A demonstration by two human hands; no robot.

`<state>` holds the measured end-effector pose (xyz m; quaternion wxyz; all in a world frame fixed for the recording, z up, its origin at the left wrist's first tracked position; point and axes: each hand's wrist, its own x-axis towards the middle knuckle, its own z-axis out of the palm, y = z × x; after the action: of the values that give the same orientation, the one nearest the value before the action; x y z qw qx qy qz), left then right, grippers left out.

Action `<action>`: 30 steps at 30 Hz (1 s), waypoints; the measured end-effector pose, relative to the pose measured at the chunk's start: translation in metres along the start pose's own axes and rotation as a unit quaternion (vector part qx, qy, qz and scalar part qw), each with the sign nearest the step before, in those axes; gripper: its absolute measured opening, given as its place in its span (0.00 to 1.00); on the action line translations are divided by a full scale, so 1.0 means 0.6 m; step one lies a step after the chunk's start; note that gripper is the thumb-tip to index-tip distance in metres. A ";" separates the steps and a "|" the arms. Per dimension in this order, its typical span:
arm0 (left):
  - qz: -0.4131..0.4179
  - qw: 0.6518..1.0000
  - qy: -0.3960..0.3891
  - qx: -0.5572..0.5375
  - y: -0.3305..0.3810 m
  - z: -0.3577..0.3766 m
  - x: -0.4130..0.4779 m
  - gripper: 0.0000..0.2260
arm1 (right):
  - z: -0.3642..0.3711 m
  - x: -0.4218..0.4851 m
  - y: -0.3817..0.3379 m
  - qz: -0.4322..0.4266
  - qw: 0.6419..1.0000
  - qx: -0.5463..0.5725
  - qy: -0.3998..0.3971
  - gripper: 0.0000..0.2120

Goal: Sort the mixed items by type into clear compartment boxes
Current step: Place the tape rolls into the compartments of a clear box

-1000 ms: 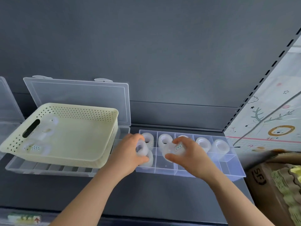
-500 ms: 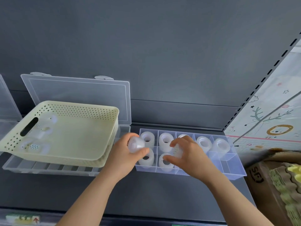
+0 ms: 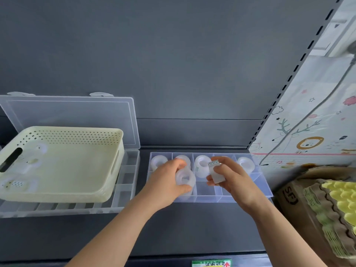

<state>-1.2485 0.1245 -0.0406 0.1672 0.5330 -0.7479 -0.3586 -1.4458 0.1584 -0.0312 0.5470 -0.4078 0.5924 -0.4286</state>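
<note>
A clear compartment box (image 3: 264, 189) lies on the dark shelf with several white tape rolls (image 3: 245, 163) in its back row. My left hand (image 3: 163, 185) grips one white tape roll (image 3: 185, 180) over the front left compartments. My right hand (image 3: 231, 178) pinches another tape roll (image 3: 215, 173) edge-on, with a dotted tab at its top, above the middle of the box. A cream perforated basket (image 3: 77, 166) at the left holds several more rolls near its left wall.
The basket rests on a second clear compartment box (image 3: 127, 182) whose lid (image 3: 77, 114) stands open against the grey back wall. A cardboard box (image 3: 292, 197) with yellow-green egg trays (image 3: 339, 205) sits at the right. A label strip (image 3: 212, 264) marks the shelf's front edge.
My left hand brought its roll right and down over the front compartments. My right hand lifted a roll out of the box and turned it edge-on.
</note>
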 end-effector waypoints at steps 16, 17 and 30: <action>-0.003 0.995 -0.009 0.098 0.005 -0.004 0.020 0.18 | -0.021 -0.003 0.007 -0.053 0.996 -0.054 0.053 0.07; -0.001 0.996 -0.012 0.092 0.003 -0.003 0.020 0.17 | -0.021 -0.003 0.007 -0.056 0.995 -0.056 0.053 0.07; 0.079 0.979 0.051 0.179 -0.042 0.008 -0.008 0.35 | -0.011 0.003 0.029 -0.144 0.883 -0.443 0.061 0.25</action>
<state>-1.2326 0.1264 -0.0615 0.1351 0.5115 -0.8299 -0.1772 -1.4527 0.1624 -0.0481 0.2043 -0.6614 0.6876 -0.2189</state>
